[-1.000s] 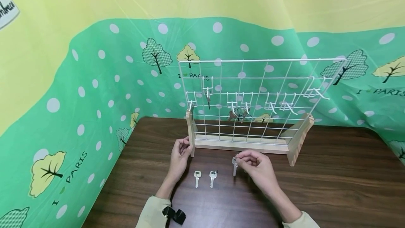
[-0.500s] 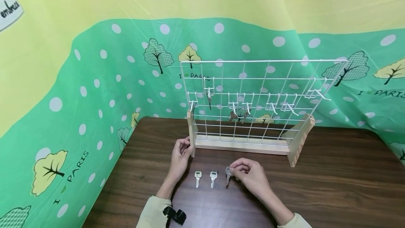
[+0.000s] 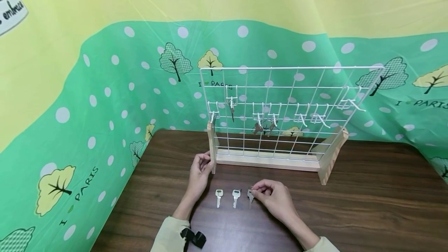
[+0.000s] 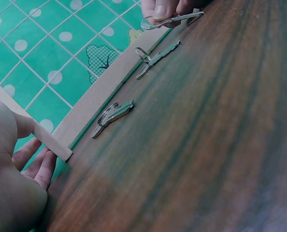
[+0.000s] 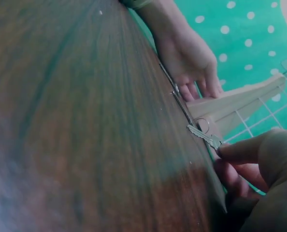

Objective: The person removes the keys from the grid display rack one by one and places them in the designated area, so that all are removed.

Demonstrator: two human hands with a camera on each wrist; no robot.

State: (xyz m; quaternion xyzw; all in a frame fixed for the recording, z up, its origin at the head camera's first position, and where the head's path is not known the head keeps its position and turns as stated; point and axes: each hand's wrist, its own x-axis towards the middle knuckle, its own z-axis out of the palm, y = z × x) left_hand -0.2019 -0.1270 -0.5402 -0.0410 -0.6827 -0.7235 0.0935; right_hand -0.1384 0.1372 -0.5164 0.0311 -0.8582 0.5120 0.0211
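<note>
My right hand (image 3: 276, 199) pinches a silver key (image 3: 250, 194) by its head, thumb against fingers, low at the tabletop. In the right wrist view a thin ring stands at the head of that key (image 5: 208, 139). To its left two more silver keys lie side by side, the middle key (image 3: 236, 197) and the left key (image 3: 219, 197). Rings on both show in the left wrist view. My left hand (image 3: 199, 176) holds the left wooden upright (image 3: 211, 147) of a white wire grid rack (image 3: 266, 162), thumb on one side and fingers on the other.
White hooks are clipped to the grid; several carry keys, such as the hanging key (image 3: 231, 112). The three hooks at the right, including the top right hook (image 3: 351, 103), bear nothing. Dark wooden table (image 3: 385, 189); a patterned cloth (image 3: 115, 88) hangs behind.
My right hand has come left and toward me with its key, down to the tabletop beside the middle key. My left hand has stayed on the upright.
</note>
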